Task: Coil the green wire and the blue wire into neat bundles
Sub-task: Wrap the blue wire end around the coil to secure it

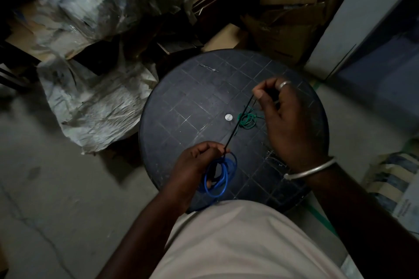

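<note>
Head view: grips coiled blue wire (223,174) in left hand (195,165) at table's (181,97) 6 o'clock; pinches black strand (231,139) with right hand (285,120) at 2 o'clock. Green wire (248,121) bundled beside centre. Best to hold strand taut, wrap snugly.

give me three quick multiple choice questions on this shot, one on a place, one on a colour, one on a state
1. Where does the green wire lie?
A) on a wall hook
B) on the round table, beside the silver disc
C) inside a drawer

2. What colour is the thin strand stretched between the two hands?
A) red
B) white
C) black

3. How is the blue wire?
A) coiled in loops, held by the left hand
B) laid out straight
C) cut into pieces

Answers:
1 B: its small coil sits on the dark tabletop next to the disc.
2 C: the left hand and the right hand each pinch an end of a black strand.
3 A: blue loops hang from the left hand's grip.
</note>
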{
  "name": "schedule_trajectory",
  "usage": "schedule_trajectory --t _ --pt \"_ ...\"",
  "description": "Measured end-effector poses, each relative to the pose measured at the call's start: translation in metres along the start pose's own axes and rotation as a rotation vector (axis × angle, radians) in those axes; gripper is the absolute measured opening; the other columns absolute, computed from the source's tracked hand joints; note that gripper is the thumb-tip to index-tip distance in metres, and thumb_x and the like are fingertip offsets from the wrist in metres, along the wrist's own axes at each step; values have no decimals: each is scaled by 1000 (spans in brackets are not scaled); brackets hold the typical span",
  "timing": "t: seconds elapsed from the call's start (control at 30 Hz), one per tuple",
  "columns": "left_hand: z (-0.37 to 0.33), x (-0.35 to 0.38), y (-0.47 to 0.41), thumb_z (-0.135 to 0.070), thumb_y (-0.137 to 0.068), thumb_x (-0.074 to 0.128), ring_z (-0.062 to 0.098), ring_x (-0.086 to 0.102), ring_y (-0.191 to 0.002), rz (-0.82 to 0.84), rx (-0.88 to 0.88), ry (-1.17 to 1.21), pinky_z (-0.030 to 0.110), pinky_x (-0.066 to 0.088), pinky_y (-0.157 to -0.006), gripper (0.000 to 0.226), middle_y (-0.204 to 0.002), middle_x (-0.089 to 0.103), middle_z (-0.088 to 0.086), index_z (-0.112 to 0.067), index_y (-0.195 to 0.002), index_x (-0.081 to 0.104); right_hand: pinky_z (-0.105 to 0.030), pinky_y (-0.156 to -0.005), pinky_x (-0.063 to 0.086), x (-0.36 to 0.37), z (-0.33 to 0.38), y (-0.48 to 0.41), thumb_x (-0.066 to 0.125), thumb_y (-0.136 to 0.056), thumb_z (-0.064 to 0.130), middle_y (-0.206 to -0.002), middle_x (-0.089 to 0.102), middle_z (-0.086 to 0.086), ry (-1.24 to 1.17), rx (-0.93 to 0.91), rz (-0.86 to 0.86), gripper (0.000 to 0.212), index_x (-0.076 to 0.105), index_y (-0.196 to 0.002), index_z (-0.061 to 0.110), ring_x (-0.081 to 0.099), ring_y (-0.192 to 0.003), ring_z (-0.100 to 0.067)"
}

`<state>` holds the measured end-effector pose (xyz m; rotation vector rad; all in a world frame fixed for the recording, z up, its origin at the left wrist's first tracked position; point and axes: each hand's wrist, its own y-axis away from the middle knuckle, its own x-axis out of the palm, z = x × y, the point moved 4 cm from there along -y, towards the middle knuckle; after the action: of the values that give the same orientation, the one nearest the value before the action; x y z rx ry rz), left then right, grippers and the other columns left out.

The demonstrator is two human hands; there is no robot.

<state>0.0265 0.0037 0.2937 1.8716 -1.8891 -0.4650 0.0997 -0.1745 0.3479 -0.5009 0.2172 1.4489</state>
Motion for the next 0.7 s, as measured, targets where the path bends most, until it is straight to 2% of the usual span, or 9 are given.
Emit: schedule_trajectory --t 0.07,0.2,0.27,0.37,0.47,0.6,0.7 --pt "-4 5 2 -9 -94 54 4 54 -52 45 27 48 13 39 -41 13 -73 69 -8 -10 -91 67 -5 -68 39 -5 5 -8 55 -102 21 -88 62 3 6 -2 -15 13 61 -104 10 58 -77 2" --pt "-11 12 0 -14 -95 53 11 35 -53 129 119 114 15 30 -41 20 -77 48 13 -20 -85 69 -1 -64 38 -10 9 -21 55 -102 21 -87 66 -3 -12 38 -43 14 61 -105 8 63 -79 -5" --pt "-12 13 -2 -15 -94 58 10 26 -51 172 128 164 14 27 -40 10 -71 36 11 -17 -94 68 -1 -63 39 -9 7 -27 55 -102 21 -90 66 -5 -49 83 -53 12 60 -105 10 63 -79 -6" --pt "-8 14 -4 -16 -86 60 5 28 -48 216 135 238 12 29 -42 21 -68 43 3 -12 -106 64 1 -59 37 -8 1 -32 55 -102 20 -90 66 -5 -55 125 -76 13 61 -106 10 59 -69 8" --pt "-6 14 -9 -17 -86 61 6 29 -49 199 160 278 14 29 -45 20 -73 48 7 -14 -106 67 3 -58 35 -3 -9 -36 55 -102 20 -89 64 -3 -47 174 -106 15 61 -107 8 55 -64 18" --pt "-3 16 -25 -20 -88 61 6 31 -47 154 184 281 17 30 -48 21 -67 50 0 -14 -107 66 -6 -65 42 8 -22 -47 57 -100 20 -90 62 3 -143 167 -199 4 59 -102 17 59 -68 7" --pt "1 15 -41 -16 -91 61 5 33 -46 126 170 382 15 32 -46 14 -65 50 -2 -11 -105 63 -14 -69 50 20 -33 -49 60 -99 24 -97 65 2 -232 176 -162 17 57 -115 19 65 -75 0"
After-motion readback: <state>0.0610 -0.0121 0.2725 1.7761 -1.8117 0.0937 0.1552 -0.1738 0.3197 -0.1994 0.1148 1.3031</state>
